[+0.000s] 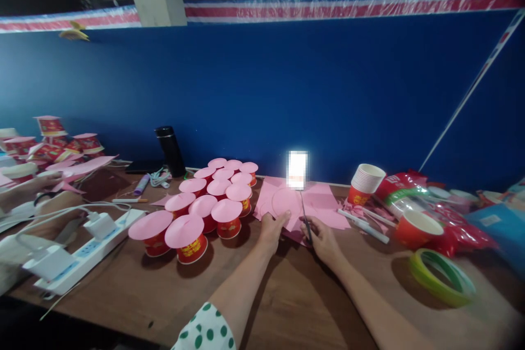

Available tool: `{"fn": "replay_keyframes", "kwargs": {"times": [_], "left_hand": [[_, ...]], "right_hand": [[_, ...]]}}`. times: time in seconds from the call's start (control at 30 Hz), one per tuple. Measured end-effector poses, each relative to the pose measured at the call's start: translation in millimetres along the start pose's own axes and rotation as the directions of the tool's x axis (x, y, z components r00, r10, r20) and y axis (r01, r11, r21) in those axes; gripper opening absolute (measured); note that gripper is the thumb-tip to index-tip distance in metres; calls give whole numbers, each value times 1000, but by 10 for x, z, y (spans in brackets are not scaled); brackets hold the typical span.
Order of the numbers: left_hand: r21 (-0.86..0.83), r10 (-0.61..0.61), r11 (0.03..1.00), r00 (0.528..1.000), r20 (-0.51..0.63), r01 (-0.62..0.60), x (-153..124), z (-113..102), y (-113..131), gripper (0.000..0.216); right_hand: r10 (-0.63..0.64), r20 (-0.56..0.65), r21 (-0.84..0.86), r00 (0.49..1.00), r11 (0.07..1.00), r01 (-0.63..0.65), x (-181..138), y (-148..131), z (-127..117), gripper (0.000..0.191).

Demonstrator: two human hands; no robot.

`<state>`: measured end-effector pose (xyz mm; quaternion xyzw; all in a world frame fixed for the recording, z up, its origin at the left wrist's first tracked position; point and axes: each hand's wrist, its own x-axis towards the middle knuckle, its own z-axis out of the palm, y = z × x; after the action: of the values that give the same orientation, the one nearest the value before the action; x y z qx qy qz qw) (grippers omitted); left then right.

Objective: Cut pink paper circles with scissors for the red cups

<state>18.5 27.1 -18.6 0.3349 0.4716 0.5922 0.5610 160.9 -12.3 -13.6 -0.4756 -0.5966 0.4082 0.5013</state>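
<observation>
My left hand grips the near edge of a pink paper sheet, thumb on top. A round outline is drawn on the sheet. In my right hand is a pair of scissors, its blades pointing away from me at the paper, to the right of the outline. More pink paper lies beneath and behind. To the left stand several upside-down red paper cups, each topped with a pink paper disc.
A white power strip lies left, near another person's hands with pink paper. A black bottle stands behind. Stacked cups, a white marker, a red cup, a red plastic bag and tape rolls are right.
</observation>
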Motion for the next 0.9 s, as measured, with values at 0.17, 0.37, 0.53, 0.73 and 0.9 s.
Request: {"fn": "replay_keyframes", "kwargs": {"times": [0.17, 0.37, 0.53, 0.73, 0.9], "left_hand": [[-29, -9, 1000, 1000, -11, 9, -4, 9, 4, 46], [-66, 29, 997, 999, 36, -26, -21, 20, 30, 48], [-88, 53, 995, 997, 50, -49, -21, 17, 23, 47], [-120, 47, 992, 997, 68, -39, -36, 24, 53, 47], [-116, 16, 993, 999, 42, -10, -33, 22, 61, 48]], "right_hand": [[-6, 0, -33, 1000, 999, 6, 0, -7, -5, 44], [-29, 1, -67, 1000, 997, 30, 0, -13, -12, 43], [-35, -9, -92, 999, 995, 34, 5, -25, -20, 40], [-19, -8, -102, 1000, 995, 18, 12, -10, -20, 40], [-10, 16, 20, 1000, 1000, 9, -1, -6, -4, 43]]}}
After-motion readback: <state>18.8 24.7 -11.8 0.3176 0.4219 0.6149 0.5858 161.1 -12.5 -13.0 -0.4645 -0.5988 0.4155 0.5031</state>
